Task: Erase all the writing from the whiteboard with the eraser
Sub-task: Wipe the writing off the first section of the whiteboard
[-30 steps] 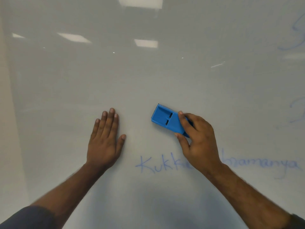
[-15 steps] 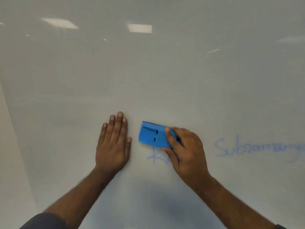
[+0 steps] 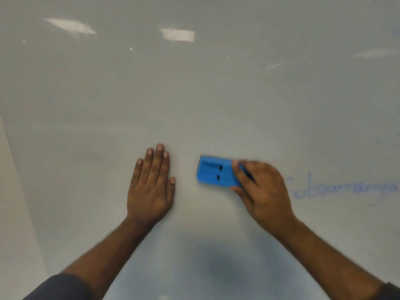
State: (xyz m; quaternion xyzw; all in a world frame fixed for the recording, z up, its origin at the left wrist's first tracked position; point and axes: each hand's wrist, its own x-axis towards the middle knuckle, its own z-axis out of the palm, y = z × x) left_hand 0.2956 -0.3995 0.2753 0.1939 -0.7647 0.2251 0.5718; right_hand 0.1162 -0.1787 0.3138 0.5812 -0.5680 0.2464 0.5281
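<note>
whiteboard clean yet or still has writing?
Still has writing. A blue word remains on the whiteboard, to the right of the right hand holding the eraser. Left hand lies flat on the board.

The whiteboard [image 3: 216,100] under my palms is smooth and glossy, mirroring the ceiling lights; the eraser [image 3: 214,173] in my right hand [image 3: 264,191] looks like matt blue moulded plastic; the sleeve [image 3: 58,286] at my left wrist looks like dark, dull cloth.
</note>
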